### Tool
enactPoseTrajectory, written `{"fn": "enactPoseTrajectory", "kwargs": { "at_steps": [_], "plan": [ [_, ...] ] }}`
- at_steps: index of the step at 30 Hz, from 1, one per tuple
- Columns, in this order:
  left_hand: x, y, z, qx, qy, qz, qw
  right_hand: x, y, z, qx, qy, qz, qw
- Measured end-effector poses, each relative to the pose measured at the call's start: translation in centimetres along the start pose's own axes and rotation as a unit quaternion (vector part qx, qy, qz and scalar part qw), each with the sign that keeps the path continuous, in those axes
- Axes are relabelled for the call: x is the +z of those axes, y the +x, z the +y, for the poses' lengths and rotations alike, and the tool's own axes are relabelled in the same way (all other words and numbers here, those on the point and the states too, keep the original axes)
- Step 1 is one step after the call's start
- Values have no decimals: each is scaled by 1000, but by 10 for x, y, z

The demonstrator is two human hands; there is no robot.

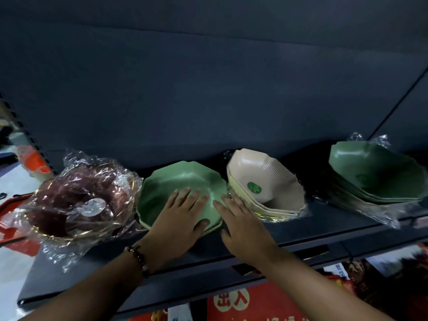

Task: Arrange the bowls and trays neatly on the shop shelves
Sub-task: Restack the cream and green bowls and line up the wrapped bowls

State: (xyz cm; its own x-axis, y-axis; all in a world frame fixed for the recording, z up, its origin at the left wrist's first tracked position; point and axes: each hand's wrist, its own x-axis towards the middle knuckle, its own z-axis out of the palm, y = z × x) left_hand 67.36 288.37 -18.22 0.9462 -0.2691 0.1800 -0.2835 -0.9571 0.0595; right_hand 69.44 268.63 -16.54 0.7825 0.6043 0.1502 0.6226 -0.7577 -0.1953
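Two bare forearms without sleeves, dark beaded bracelet (139,259) round the left wrist, nothing on the right

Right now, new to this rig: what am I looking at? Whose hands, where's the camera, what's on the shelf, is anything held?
There is no machine here: a person wears one wide-angle camera on the head, looking forward and down at their own bare hands.

On the dark shelf stand four lots, from left to right: brown bowls in clear wrap, a stack of light green bowls, a tilted stack of beige bowls, and a wrapped dark green stack.

The left hand, a bead bracelet at its wrist, lies flat with straight fingers in the light green bowl. The right hand rests open at that bowl's right rim. Nothing is gripped.
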Motion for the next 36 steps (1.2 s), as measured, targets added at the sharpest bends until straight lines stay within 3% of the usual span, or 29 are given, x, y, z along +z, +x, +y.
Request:
{"fn": "enactPoseTrajectory", "kwargs": {
  "at_steps": [7, 14, 20, 26, 30, 32, 36],
  "plan": [
    [-15, 60, 63, 65, 2, 14, 998, -42, -29, 57, 93, -43, -13, 995],
    [4, 112, 131, 111, -6, -27, 993, -51, -65, 108, 184, -18, -42, 982],
    [24, 117, 144, 130, -2, -24, 991, -46, -88, 139, 237, 47, -42, 969],
    [14, 123, 153, 139, 38, -5, 990, -46, -92, 149, 288, 204, -18, 936],
    [4, 118, 158, 116, 7, 71, 991, -58, -86, 147, 321, 406, 64, 853],
    [0, 116, 158, 95, -8, 111, 989, -59, -80, 150, 361, 503, 119, 776],
    [-13, 107, 157, 87, -53, 134, 986, -61, -67, 158, 471, 644, 143, 585]
  ]
}}
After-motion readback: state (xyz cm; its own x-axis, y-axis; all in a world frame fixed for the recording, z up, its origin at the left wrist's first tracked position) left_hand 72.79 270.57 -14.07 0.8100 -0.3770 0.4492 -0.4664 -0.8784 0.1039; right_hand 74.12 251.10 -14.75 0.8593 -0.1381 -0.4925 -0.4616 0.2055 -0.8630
